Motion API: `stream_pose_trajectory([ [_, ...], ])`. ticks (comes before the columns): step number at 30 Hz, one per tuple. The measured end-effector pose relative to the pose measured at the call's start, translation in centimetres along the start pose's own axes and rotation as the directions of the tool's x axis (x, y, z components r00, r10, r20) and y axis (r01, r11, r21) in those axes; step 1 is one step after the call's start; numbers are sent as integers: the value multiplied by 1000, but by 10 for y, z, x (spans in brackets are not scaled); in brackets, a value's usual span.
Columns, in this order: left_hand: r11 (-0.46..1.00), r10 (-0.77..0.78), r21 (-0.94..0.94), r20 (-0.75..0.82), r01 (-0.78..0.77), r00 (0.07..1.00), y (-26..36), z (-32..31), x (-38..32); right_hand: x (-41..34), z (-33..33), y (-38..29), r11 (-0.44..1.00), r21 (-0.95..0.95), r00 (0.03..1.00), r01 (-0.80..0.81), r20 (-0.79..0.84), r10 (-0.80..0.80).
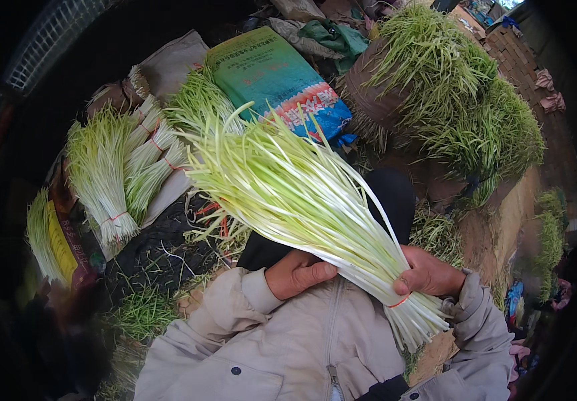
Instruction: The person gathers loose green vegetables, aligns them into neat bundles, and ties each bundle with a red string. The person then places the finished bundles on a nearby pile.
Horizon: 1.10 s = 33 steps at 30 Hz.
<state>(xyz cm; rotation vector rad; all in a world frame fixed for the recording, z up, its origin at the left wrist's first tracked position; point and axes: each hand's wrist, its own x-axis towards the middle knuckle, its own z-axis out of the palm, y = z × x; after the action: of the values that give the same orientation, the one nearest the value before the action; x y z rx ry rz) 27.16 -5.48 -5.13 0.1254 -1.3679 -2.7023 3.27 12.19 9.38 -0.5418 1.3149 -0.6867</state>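
A large bundle of blanched chives point(298, 195), pale green and white, lies slantwise across the front of my body. Its white cut ends point to the lower right, its leaf tips to the upper left. A red band circles it near the cut ends. My right hand point(431, 273) grips it just above that band, thumb on top. My left hand point(298, 274) holds the lower edge around mid-length, its thumb against the stalks and its fingers hidden beneath. More bundles with red bands point(113, 215) lie at the left.
A green and blue printed sack point(273, 80) lies ahead, beside a loose-topped green bundle point(201, 100). A big wrapped heap of greens point(434, 85) stands at the upper right. Trimmed leaves point(143, 311) litter the lower left. A yellow printed bag point(61, 245) is at the far left.
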Motion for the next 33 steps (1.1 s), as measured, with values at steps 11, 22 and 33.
stream_pose_trajectory([
  [11, 958, 223, -157, -122, -241, 967, 16, 26, 0, 9, 37, -5, 999, -24, 986, 38, -164, -42],
  [22, 920, 314, -46, -507, -389, 802, 69, 8, -36, 56, 50, -35, 882, 300, 931, 364, -143, -336],
  [33, 885, 58, -382, -475, -264, 878, 40, -41, -64, 151, 105, -46, 853, 513, 960, 98, 178, -217],
])
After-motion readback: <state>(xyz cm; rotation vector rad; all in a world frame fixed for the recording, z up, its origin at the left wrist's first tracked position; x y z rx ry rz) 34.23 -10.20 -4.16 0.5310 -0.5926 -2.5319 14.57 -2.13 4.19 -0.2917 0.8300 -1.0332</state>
